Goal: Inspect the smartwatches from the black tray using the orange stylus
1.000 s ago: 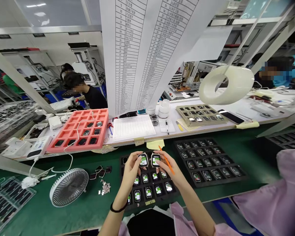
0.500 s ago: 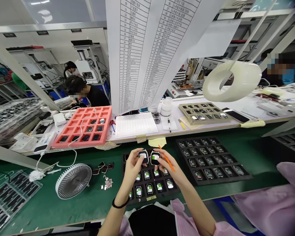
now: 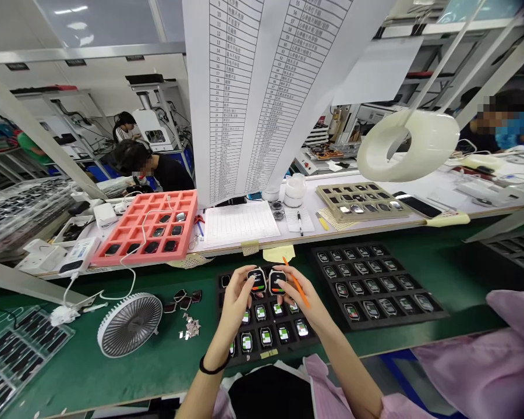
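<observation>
My left hand (image 3: pixel 239 291) is closed around a square smartwatch body (image 3: pixel 257 280), its thumb on the lit screen. A second smartwatch body (image 3: pixel 276 283) is in my right hand (image 3: pixel 303 294), side by side with the first. Both screens are dark with red and green marks low down. An orange pen-like stick (image 3: pixel 296 282) is tucked in my right hand and slants up past the fingers. Below both hands lies a black foam tray (image 3: pixel 255 352) holding several watch bodies with green and white screens; the hands and forearms hide part of it.
A second black tray of watches (image 3: pixel 399 319) lies to the right. At left stand a small fan (image 3: pixel 131 324), loose watch parts (image 3: pixel 182 299) and small metal pieces (image 3: pixel 191 327). A red tray (image 3: pixel 187 233) and a beige tray (image 3: pixel 362 216) sit on the shelf; a printed sheet (image 3: pixel 233 105) hangs ahead.
The screens of both held watches have switched from white and green to dark with red and green marks. My hands have barely moved; the view has shifted slightly.
</observation>
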Available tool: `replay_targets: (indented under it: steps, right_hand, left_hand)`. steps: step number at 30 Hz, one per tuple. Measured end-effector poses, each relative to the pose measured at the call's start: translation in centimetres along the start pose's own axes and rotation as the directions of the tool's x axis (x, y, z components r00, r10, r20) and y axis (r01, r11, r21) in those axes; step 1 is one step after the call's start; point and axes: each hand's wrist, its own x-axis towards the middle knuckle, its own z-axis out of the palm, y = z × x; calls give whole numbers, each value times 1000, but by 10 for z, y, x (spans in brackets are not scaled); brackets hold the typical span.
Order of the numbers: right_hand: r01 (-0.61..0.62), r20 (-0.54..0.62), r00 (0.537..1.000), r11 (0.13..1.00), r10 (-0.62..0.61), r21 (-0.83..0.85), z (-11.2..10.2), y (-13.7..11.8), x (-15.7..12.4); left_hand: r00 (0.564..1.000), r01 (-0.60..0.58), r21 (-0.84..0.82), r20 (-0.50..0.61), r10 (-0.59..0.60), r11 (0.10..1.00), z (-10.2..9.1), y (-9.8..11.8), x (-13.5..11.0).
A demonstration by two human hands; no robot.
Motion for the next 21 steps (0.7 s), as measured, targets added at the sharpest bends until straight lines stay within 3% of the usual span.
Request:
replay_targets:
  steps: [6,9,12,21]
  right_hand:
    - [-30,53,998,998,27,62,-4,-4,-3]
    - [-79,100,993,989,66,125,-6,-9,-5]
    - [-118,137,986,972,91,203,-7,-12,-5]
    - [5,80,997,999,-9,52,-5,-1,-2]
  left_hand:
    - [995,-17,-63,99,23,998,-8,2,-3]
    - [984,35,-210,179,4,977,-13,4,-4]
    - [982,76,-320,189,-15,944,-14,6,-5]
    - [998,-45,-17,43,46,999,-8,4,-3]
